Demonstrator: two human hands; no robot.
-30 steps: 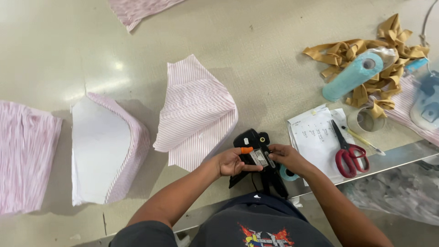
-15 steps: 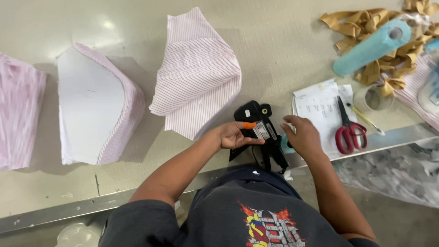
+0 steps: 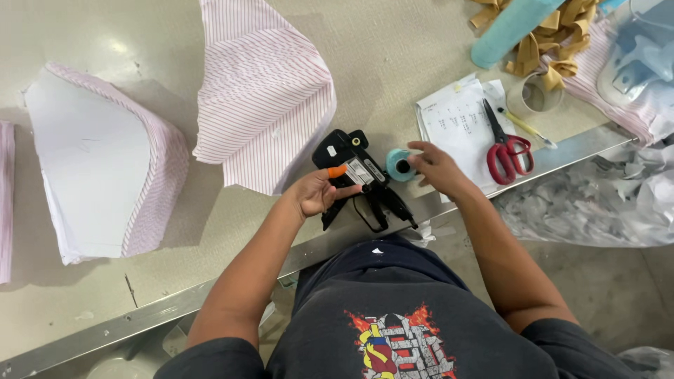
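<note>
Fabric at far left: a pink-striped stack edge (image 3: 4, 200), then a thick stack of cut pieces (image 3: 105, 165) w/ a white paper pattern on top, striped cloth showing along its right side. Next, a fanned striped piece (image 3: 263, 91) lying flat on the beige table (image 3: 393, 49), its lower corner just beside the tool.

Left hand (image 3: 316, 193) wraps around a black label gun (image 3: 358, 179), fingers closed on the body; an orange cot covers one fingertip, pressed vs. the gun's white label. Gun sits near the table's metal front edge, its handle pointing toward the person.

Right hand (image 3: 439, 168) pinches a small teal tape roll (image 3: 400, 165), thumb and fingers closed on it; roll touches the gun's right side.

Further right: a sheet of printed paper (image 3: 456, 123) w/ red-handled scissors (image 3: 504, 144) lying on it, a pen (image 3: 526, 128) just beside. A clear tape ring (image 3: 540, 95) near that. Top right: a teal cylinder (image 3: 512, 28) over tan fabric strips (image 3: 554, 42), plus a blue object in a clear bag (image 3: 642, 56). Below table edge, crumpled plastic (image 3: 597, 203) on the floor.
</note>
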